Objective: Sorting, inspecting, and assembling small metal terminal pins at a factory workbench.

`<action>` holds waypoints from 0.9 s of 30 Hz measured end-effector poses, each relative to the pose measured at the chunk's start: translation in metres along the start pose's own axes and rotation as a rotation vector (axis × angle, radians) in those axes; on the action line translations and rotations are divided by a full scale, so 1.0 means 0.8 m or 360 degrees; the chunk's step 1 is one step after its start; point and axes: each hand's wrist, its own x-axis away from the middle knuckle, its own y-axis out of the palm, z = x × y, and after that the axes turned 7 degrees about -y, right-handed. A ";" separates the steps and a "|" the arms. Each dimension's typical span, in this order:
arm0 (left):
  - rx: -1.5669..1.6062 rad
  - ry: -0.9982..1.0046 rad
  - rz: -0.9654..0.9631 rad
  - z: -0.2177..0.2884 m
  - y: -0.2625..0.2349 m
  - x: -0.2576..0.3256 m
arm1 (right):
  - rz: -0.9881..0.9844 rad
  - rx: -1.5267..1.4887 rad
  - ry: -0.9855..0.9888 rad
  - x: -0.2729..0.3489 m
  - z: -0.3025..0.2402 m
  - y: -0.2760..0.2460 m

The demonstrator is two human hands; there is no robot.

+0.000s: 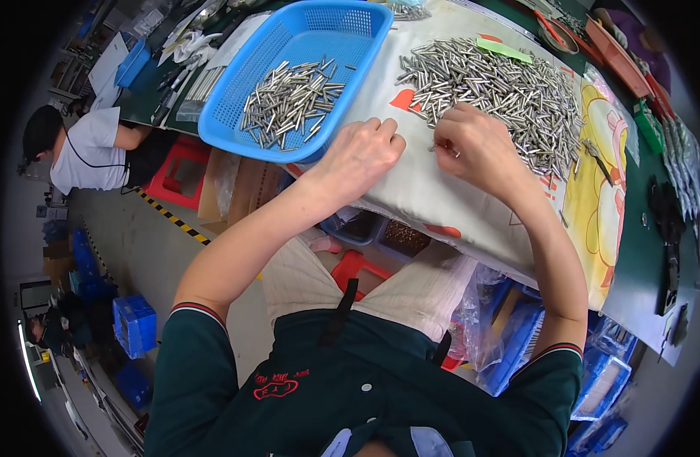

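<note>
At a cloth-topped bench (472, 209), a person's R hand (472, 145) pinches a small metal pin (455, 154), fingers curled, w/ a loose pile of pins (510, 107) fwd-right of it. L hand (363, 156), fingers bent, can't tell if gripping anything, is just beside a blue basket (251, 148) holding similar pins (293, 99), fwd-left of that hand.

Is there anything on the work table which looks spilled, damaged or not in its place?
Nothing looks clearly damaged or spilled. One slightly odd thing: a green strip lies on the far part of the pile of metal pins, its flat shape and colour unlike the pins. It may be intentional.
</note>
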 end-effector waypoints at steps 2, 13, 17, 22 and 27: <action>0.0011 0.0009 0.0036 -0.002 0.002 -0.007 | 0.0219 -0.0241 0.0124 -0.007 0.011 -0.007; 0.2018 -0.0481 0.0722 0.034 0.053 -0.072 | 0.1142 -0.0530 0.0321 0.002 0.017 0.020; 0.2112 -0.0537 0.0711 0.034 0.055 -0.072 | 0.1099 -0.0578 0.0329 0.004 0.013 0.020; 0.2102 -0.0572 0.0581 0.029 0.053 -0.068 | 0.1049 -0.0614 0.0368 0.002 0.009 0.025; 0.2325 -0.0576 0.0527 0.030 0.052 -0.066 | 0.1082 -0.0631 0.0387 0.003 0.011 0.030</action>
